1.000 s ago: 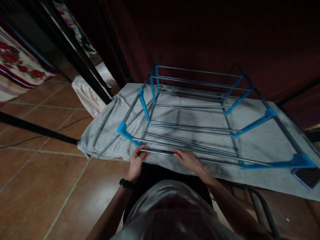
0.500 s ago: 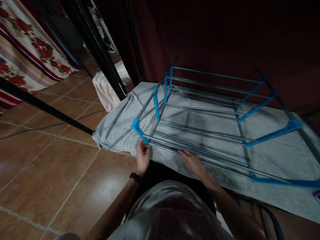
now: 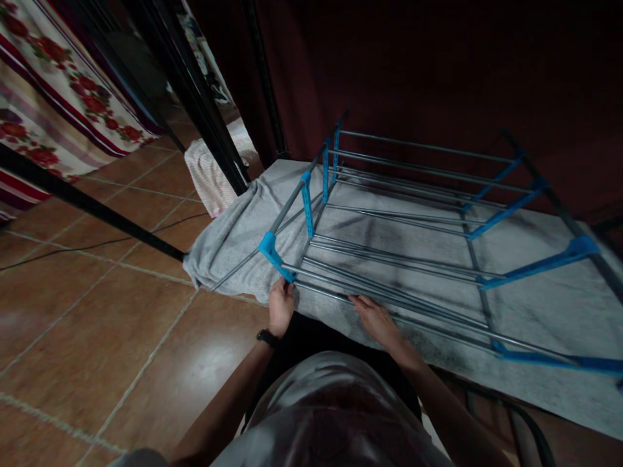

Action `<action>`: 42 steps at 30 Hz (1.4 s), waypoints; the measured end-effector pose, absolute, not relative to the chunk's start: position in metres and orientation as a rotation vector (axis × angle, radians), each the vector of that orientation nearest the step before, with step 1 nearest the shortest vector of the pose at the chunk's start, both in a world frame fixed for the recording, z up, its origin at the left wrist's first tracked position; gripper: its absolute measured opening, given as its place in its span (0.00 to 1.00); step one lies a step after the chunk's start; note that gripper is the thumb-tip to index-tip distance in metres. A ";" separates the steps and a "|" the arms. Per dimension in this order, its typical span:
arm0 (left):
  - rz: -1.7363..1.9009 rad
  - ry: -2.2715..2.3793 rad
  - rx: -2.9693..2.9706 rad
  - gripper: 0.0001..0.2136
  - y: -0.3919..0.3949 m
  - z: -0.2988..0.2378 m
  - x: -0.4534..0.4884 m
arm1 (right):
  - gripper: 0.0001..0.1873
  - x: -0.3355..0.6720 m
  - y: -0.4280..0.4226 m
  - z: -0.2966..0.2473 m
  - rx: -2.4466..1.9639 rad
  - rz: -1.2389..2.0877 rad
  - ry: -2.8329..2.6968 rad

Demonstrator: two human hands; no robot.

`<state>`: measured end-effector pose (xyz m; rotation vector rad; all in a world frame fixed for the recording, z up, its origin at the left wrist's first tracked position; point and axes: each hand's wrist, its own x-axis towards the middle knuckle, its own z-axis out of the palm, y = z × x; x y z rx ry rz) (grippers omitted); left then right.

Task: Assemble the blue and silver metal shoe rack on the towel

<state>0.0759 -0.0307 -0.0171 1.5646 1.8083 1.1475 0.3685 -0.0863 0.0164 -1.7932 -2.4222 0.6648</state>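
A rack of grey metal tubes [image 3: 399, 250] with blue plastic brackets lies on its side on a grey cloth. My left hand [image 3: 281, 308], with a dark band at the wrist, is closed at the lower end of the nearest left blue bracket [image 3: 276, 255], where a tube meets it. Part of that joint is hidden behind the fingers. Further right, my right hand [image 3: 376, 319] has its fingers wrapped on the nearest metal tube [image 3: 324, 292]. The matching blue bracket [image 3: 540, 263] on the right side stands apart from both hands.
Grey cloth [image 3: 233, 227] covers the low surface under the rack. Black metal posts [image 3: 97, 204] stand to the left, with a flowered curtain [image 3: 73, 84] beyond. A thin cable crosses the tiled floor [image 3: 126, 305]. Dark red fabric [image 3: 413, 78] hangs behind the rack.
The rack appears slightly further right and lower in view. My left fingers have shifted a little at the bracket's lower end; my right hand stays on the tube.
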 end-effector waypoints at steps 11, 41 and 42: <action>1.083 1.828 1.593 0.11 -0.033 -0.015 0.073 | 0.26 0.369 -0.088 0.020 -1.798 0.631 -2.441; 1.060 1.818 1.573 0.17 -0.025 -0.002 0.067 | 0.28 0.362 -0.090 0.008 -1.758 0.526 -2.358; 1.064 1.818 1.569 0.17 -0.024 -0.004 0.066 | 0.27 0.361 -0.092 0.006 -1.755 0.501 -2.336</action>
